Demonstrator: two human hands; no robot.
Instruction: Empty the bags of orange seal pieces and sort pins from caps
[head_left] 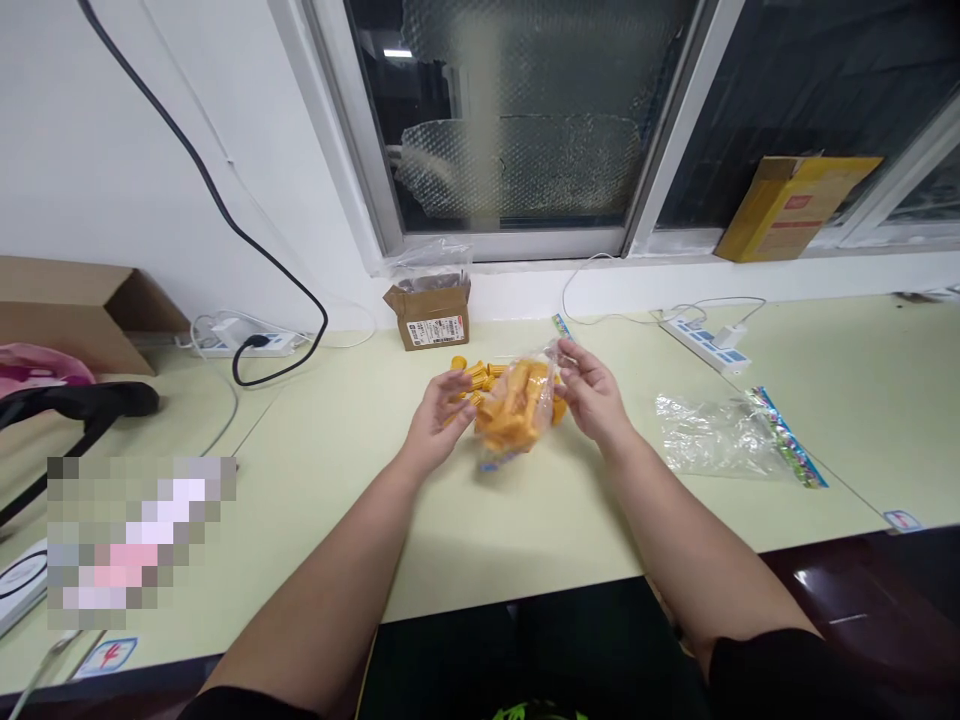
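A clear plastic bag (519,408) filled with yellow-orange plastic pieces is tilted above the table in front of me. My right hand (596,398) pinches its upper right edge between thumb and fingers. On the other side, my left hand (437,425) has its thumb and fingers apart, close to the bag's left side, with nothing seen in it. Behind the bag and beside my left fingertips lie several loose yellow plastic pieces (459,363), partly hidden by the bag and my fingers. The bag's lower end is slightly blurred.
A flat clear bag (712,437) with a colourful header strip lies right. A small cardboard box (431,315) stands by the wall. Power strips (705,345) with cables sit at the back. Left are a larger carton (67,305) and a black curved object (90,402).
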